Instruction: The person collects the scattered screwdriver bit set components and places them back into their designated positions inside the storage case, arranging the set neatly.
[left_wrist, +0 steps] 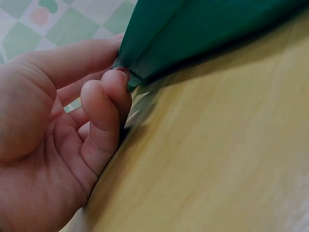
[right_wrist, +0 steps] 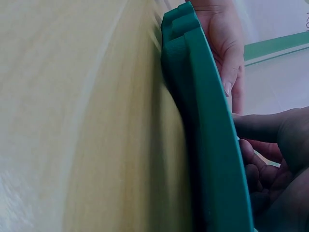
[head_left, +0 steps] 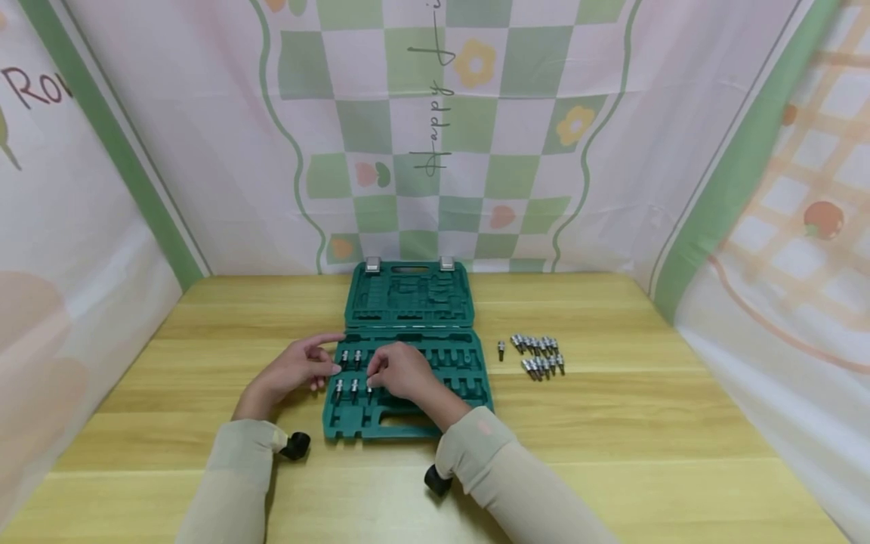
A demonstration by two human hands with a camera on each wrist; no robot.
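I have the right hand [head_left: 402, 372] pinching one bit [head_left: 370, 391] at the case's [head_left: 348, 418] nearer row; seating it askew could knock out its two neighbours [head_left: 354, 387]. The left hand [head_left: 292, 370], fingers relaxed, touches the case's left edge. Behind: two bits [head_left: 357, 360]. Toward the table's [head_left: 612, 423] right edge: one lone bit [head_left: 501, 350], two uncountable clusters [head_left: 544, 367].

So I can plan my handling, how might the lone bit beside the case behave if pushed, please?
The lone bit may roll, since it looks cylindrical; its silvery, metallic look suggests it is stiff and heavy for its size.
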